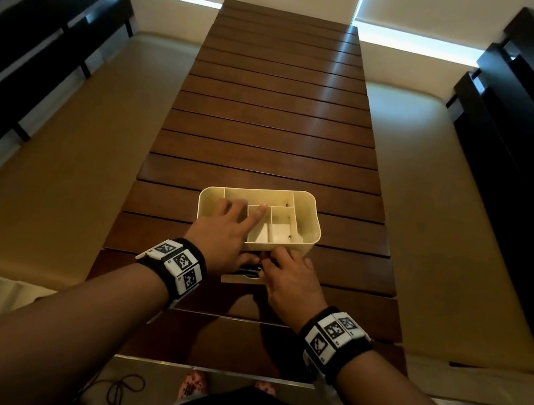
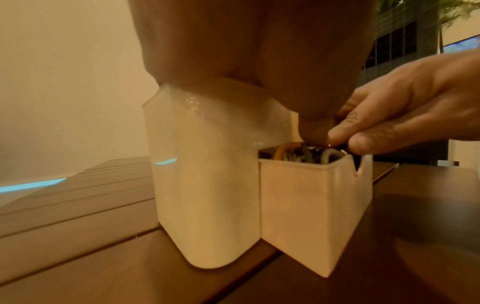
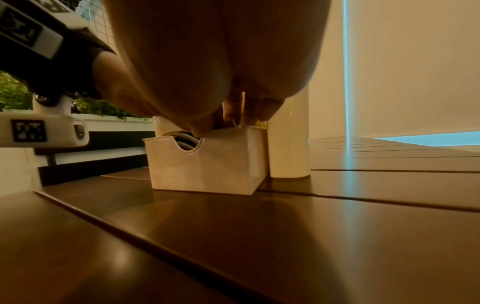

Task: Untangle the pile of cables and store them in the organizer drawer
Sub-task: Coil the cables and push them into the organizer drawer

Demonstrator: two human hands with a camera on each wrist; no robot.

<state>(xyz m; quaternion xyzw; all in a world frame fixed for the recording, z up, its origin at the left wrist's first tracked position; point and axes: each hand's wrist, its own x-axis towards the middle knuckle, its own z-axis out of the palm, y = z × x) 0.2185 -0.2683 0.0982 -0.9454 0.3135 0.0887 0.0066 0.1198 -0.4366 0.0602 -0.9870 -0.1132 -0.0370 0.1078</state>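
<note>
Cables (image 2: pixel 301 154) in drawer (image 2: pixel 311 205) mostly hidden by both hands' fingers (image 2: pixel 337 136).

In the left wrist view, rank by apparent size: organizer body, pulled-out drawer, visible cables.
1. Organizer body, largest, though being nearest the camera inflates it.
2. Drawer, somewhat smaller.
3. Cables, by far the smallest: only loops show above the drawer rim, under both hands' fingers.

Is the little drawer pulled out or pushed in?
Pulled out. The drawer sticks out from the organizer front, its top uncovered, with cables showing inside.
</note>
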